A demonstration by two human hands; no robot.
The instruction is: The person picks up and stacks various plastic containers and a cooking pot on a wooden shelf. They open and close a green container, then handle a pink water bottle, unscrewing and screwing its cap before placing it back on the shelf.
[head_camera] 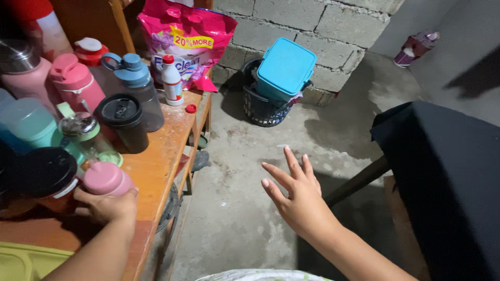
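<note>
Left hand, fingers closed round a pink cup at the crowded counter edge, steadies it; right hand hangs empty, fingers spread wide.

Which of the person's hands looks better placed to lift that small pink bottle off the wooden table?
The left. The left hand is already wrapped around the small pink bottle at the wooden table edge. The right hand hangs open over the concrete floor, away from the table, touching nothing.
</note>
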